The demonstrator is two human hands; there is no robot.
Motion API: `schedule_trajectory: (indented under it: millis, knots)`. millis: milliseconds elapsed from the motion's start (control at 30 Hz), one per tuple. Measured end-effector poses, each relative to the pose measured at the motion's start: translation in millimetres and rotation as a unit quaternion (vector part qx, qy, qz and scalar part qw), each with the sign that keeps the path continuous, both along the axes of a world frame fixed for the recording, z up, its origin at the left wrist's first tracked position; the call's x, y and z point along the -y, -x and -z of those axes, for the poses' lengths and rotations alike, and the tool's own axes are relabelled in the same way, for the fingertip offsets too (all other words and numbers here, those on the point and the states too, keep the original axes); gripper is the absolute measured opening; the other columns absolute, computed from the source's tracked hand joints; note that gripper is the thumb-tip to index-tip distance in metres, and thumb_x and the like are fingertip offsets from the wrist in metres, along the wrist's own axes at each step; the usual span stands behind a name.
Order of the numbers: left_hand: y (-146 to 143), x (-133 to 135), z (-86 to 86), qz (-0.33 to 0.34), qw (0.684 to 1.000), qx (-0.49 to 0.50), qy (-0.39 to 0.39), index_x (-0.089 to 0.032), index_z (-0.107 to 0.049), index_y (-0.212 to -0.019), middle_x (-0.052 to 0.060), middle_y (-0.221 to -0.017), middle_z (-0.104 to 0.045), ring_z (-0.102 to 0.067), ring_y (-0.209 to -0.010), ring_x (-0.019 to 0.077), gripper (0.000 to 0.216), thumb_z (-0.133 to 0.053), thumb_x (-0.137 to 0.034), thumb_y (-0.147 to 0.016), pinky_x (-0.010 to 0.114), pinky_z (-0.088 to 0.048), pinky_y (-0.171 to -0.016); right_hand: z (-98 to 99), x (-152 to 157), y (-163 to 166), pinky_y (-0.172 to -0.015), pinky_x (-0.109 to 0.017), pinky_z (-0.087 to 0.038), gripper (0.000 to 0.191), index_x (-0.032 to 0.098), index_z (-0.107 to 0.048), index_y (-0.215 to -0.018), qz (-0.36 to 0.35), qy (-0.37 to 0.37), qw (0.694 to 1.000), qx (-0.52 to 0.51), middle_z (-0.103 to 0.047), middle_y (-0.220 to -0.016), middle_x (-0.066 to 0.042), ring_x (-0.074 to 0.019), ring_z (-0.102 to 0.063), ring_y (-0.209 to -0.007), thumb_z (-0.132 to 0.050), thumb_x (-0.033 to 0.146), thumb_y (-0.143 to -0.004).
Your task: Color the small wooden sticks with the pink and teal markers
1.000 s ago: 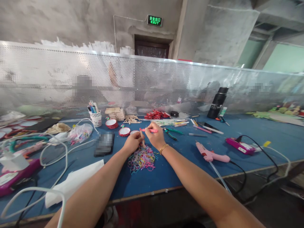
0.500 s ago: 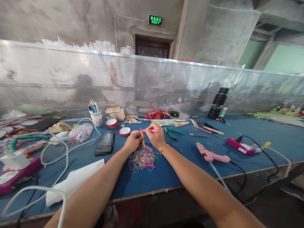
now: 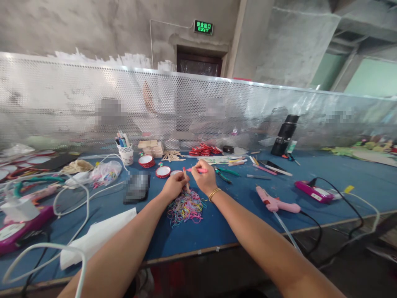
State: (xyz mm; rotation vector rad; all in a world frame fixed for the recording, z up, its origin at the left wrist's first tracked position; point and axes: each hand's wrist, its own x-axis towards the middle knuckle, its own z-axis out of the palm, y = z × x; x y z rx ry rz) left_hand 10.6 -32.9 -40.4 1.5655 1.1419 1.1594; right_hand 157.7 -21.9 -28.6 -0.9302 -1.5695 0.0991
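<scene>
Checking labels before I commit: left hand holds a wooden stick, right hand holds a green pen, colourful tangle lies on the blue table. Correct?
One error: the pen in the right hand is pink, not green, as the head view shows. The left hand does hold a wooden stick, and the colourful tangle lies on the blue table.

on the lit sign above the doorway, reads "安全出口" in green chinese characters, with "exit" in green latin capitals just below. on the black bottle, bears pale markings too small to read. on the magenta box at right, carries a white label, likewise too small to make out.
</scene>
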Motion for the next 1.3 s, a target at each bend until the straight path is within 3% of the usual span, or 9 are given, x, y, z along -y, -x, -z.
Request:
schedule_trajectory:
  millis: [1300]
  knots:
    - [0.4, 0.4, -0.2, 0.005, 1.0, 0.007, -0.002, -0.016, -0.058, -0.074, -0.003, -0.058, -0.057, -0.052, -0.047, 0.0093, 0.02, -0.068, -0.033, -0.071, 0.02, -0.034, -0.045, -1.2, 3.0, 2.2, -0.06, -0.026, -0.037, 0.018, 0.023, -0.046, -0.064, 0.012, 0.004, 1.0, 0.011, -0.054, -0.06, 0.003, -0.0149, -0.051, -0.058, -0.054, 0.026, -0.079]
